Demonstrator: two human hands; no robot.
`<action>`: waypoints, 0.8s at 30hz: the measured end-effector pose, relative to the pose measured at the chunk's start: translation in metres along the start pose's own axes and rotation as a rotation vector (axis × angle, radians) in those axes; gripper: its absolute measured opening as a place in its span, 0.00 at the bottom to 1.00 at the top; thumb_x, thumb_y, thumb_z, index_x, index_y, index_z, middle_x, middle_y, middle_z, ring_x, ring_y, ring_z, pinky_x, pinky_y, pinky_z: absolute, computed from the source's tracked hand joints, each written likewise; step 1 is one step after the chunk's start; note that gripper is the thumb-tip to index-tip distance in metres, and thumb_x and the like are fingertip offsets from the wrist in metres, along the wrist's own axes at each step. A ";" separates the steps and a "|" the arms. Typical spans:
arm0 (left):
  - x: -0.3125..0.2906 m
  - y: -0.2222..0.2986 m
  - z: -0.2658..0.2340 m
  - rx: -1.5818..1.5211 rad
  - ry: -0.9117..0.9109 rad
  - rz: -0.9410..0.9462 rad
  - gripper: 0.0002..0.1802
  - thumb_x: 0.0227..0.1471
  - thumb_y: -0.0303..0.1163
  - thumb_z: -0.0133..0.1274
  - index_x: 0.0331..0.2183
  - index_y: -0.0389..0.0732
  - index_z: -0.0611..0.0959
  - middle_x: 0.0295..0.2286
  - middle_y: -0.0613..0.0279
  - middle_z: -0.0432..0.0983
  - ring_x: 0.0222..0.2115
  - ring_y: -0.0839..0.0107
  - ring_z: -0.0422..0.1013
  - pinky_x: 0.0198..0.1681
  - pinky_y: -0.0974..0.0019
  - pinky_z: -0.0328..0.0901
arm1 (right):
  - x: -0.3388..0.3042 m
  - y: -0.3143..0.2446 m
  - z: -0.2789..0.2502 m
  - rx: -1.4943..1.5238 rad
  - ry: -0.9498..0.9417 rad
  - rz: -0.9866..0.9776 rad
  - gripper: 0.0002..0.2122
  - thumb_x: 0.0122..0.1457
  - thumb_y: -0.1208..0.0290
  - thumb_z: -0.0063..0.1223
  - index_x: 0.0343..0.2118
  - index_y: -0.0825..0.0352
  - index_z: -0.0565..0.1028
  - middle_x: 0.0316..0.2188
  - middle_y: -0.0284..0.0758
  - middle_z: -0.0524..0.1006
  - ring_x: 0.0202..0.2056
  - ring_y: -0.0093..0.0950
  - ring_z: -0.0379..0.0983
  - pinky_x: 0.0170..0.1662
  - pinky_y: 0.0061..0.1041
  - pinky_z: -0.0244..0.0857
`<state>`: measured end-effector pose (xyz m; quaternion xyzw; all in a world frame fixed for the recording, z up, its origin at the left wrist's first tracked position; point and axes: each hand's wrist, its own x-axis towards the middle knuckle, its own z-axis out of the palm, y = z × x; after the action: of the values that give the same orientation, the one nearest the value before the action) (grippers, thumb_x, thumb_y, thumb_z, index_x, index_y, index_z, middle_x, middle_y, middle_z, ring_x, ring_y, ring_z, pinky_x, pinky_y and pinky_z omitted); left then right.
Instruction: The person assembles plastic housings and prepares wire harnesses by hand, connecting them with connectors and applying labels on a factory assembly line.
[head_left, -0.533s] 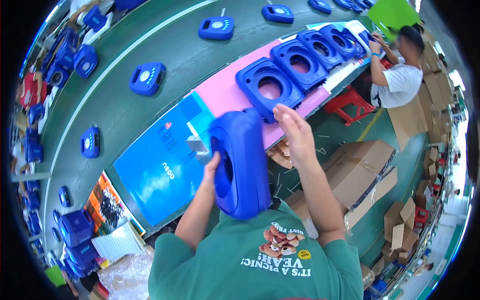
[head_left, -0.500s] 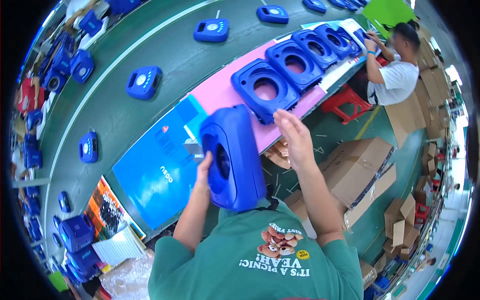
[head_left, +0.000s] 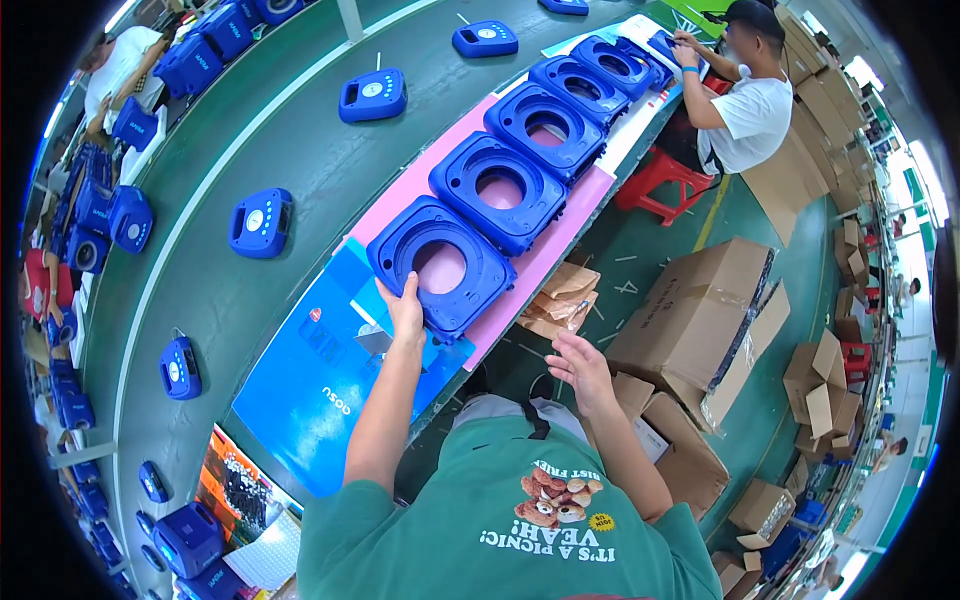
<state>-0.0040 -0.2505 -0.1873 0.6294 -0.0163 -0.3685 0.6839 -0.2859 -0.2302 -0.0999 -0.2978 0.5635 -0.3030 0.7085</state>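
A blue plastic housing [head_left: 394, 252] with a large round hole lies flat on the pink sheet [head_left: 490, 335], at the near end of a row. On its near edge is my left hand [head_left: 404, 312], closed with the thumb by the hole; its other fingers are partly hidden. My right hand [head_left: 582, 372] hovers off the table's right side, holding nothing, fingers apart. Directly beyond lies a second blue housing [head_left: 455, 178], and several more of the same kind run on toward the far end.
A blue sheet [head_left: 300, 385] covers the table's near part. To the left, a green conveyor [head_left: 310, 150] carries blue devices with round dials [head_left: 260, 222]. Cardboard boxes [head_left: 690, 300] stand on the floor at right. A co-worker [head_left: 745, 110] sits at the far end, near a red stool [head_left: 660, 185].
The housing that was raised and tilted in my left hand now lies flat at the row's near end. My right hand has moved down toward me. The view has shifted.
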 end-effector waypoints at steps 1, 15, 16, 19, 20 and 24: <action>0.000 -0.001 0.001 0.003 -0.011 -0.005 0.50 0.46 0.31 0.56 0.59 0.40 0.40 0.53 0.49 0.54 0.52 0.60 0.57 0.55 0.61 0.51 | -0.003 0.004 -0.002 0.000 0.018 0.024 0.19 0.56 0.65 0.49 0.49 0.68 0.66 0.42 0.35 0.71 0.37 0.24 0.71 0.38 0.21 0.66; -0.151 0.009 -0.148 0.162 0.149 -0.061 0.42 0.46 0.42 0.54 0.57 0.45 0.53 0.51 0.49 0.56 0.48 0.59 0.58 0.47 0.59 0.57 | -0.196 -0.118 0.114 0.248 -1.907 0.082 0.35 0.55 0.46 0.39 0.51 0.79 0.59 0.48 0.53 0.65 0.48 0.42 0.65 0.47 0.33 0.62; -0.176 0.006 -0.159 0.136 0.183 -0.046 0.41 0.45 0.42 0.54 0.57 0.45 0.54 0.50 0.49 0.56 0.46 0.61 0.60 0.45 0.61 0.59 | -0.224 -0.113 0.126 0.574 -2.113 0.325 0.39 0.54 0.44 0.40 0.51 0.83 0.57 0.46 0.57 0.66 0.47 0.46 0.65 0.44 0.33 0.65; -0.247 -0.018 -0.206 0.076 0.406 -0.011 0.38 0.44 0.38 0.56 0.55 0.44 0.59 0.48 0.48 0.60 0.35 0.68 0.66 0.36 0.67 0.64 | -0.228 -0.089 0.153 0.735 -2.387 0.607 0.40 0.55 0.42 0.39 0.49 0.87 0.59 0.43 0.62 0.67 0.46 0.50 0.66 0.41 0.35 0.67; -0.264 -0.022 -0.219 0.071 0.467 -0.001 0.37 0.43 0.37 0.57 0.54 0.43 0.60 0.47 0.49 0.62 0.33 0.70 0.67 0.34 0.68 0.64 | -0.235 -0.087 0.153 0.517 -2.382 0.344 0.38 0.56 0.42 0.37 0.46 0.86 0.64 0.42 0.64 0.66 0.45 0.51 0.66 0.42 0.37 0.67; -0.366 -0.046 -0.291 -0.065 0.763 0.006 0.33 0.43 0.33 0.56 0.51 0.41 0.63 0.40 0.54 0.66 0.32 0.72 0.67 0.32 0.70 0.65 | -0.289 -0.019 0.155 1.008 -2.409 0.751 0.35 0.56 0.43 0.38 0.39 0.82 0.70 0.43 0.65 0.64 0.44 0.51 0.65 0.44 0.40 0.64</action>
<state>-0.1514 0.1918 -0.1265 0.6992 0.2494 -0.1064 0.6615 -0.1885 -0.0086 0.1221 0.0840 -0.5246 0.1813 0.8276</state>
